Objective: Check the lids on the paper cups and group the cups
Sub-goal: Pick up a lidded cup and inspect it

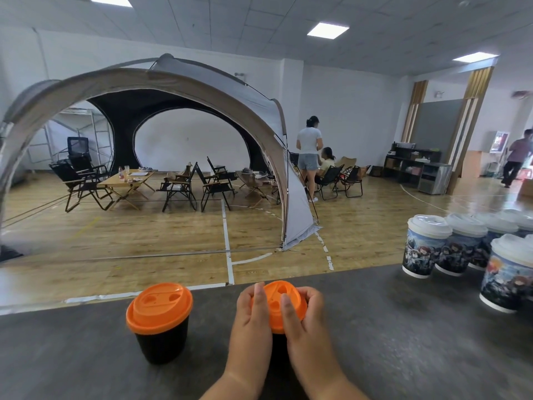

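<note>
On the dark grey counter [389, 327] stand two black paper cups with orange lids. One black cup [161, 324] stands free at the left. Both my hands are on the lid of the other black cup [278, 301] in the middle. My left hand [253, 321] wraps the lid's left side, its thumb lying over the top. My right hand [305, 316] curls round the right side, thumb on the lid. That cup's body is mostly hidden behind my hands. Several printed cups with white lids [427, 246] stand grouped at the right.
The counter's far edge runs just behind the cups, with wooden floor beyond. A large grey tent [202, 90] with folding chairs and low tables fills the room behind. Two people are near the tent's right side, and another walks at the far right.
</note>
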A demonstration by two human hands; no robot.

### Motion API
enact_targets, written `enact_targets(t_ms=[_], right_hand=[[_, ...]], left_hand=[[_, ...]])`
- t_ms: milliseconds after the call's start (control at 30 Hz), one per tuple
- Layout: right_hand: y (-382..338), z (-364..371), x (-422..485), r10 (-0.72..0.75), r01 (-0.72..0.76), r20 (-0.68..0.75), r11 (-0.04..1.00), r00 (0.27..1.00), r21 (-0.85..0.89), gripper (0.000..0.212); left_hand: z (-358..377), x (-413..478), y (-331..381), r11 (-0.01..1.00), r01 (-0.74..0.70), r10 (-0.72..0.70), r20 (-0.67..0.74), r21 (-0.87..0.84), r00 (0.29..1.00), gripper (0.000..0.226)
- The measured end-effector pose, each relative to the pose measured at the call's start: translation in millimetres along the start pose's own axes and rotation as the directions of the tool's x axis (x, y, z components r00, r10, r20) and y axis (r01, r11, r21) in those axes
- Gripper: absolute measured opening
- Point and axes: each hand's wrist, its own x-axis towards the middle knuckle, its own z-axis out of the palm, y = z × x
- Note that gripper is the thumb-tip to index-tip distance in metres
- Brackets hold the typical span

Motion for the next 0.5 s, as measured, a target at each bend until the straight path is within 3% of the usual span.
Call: enact_targets(t_ms=[100,167,267,333,500], right_hand=[[-4.4,-3.5,-1.5,-0.005,0.005,0.032,1.0,0.999,0.0,0.061],[-7.7,-5.4,-1.7,-0.002,0.001,0.058,1.0,0.998,0.013,0.049],[-10.4,-8.4,0.1,0.01,-0.013,0.077,0.999,0.997,0.044,0.03],[-8.7,-10.9,3.1,0.016,-0.023,0.086,0.997,0.996,0.08,0.017],[-9.4,-16.7,10.7,0.003,-0.024,0.155,0.99,0.988,0.136,0.017]], left_hand=[[-2.7,1.4,-2.2,0.981,0.121,-0.116,0.042,-0.15,0.992,0.056],[-6.0,3.9,-2.4,0.959,0.188,-0.183,0.043,-0.213,0.982,0.049],[-7.7,8.5,-1.1,0.976,0.167,-0.166,0.02,-0.137,0.986,0.031],[-9.1,8.2,2.6,0.965,0.19,-0.188,0.03,-0.181,0.982,0.03],[-14.0,3.6,13.6,0.947,0.254,-0.237,0.103,-0.198,0.966,0.037]])
